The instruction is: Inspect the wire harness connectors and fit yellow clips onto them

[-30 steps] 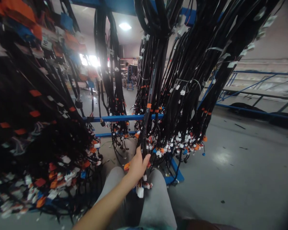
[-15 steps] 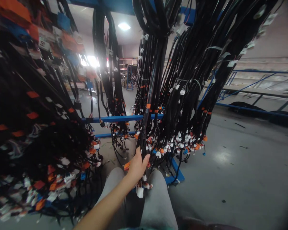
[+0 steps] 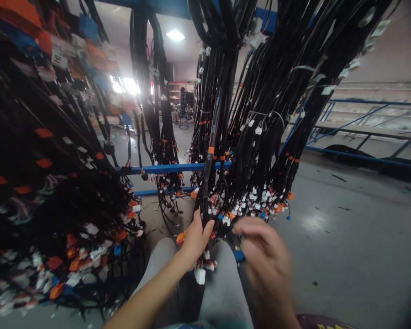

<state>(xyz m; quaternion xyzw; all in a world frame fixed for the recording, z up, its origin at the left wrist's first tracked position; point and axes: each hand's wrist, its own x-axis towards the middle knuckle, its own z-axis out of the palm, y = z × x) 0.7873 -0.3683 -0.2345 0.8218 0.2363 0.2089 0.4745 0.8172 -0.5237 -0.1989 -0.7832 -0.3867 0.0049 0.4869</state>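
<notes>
My left hand is wrapped round the lower end of a black wire harness, which hangs down in front of my knees. White connectors and an orange connector dangle just below and beside that grip. To the right, apart from the harness, my right hand is raised with its fingers curled. Motion smears it, so whether anything sits between the fingertips cannot be made out.
Dense bundles of harnesses hang on the right, more on the left. A blue rack bar crosses behind the held harness. Blue-framed shelving stands at the far right, past grey floor with scraps on it.
My right hand has come into view from the lower right, near the hanging connectors. My left hand keeps its grip on the harness; the view has shifted slightly.
</notes>
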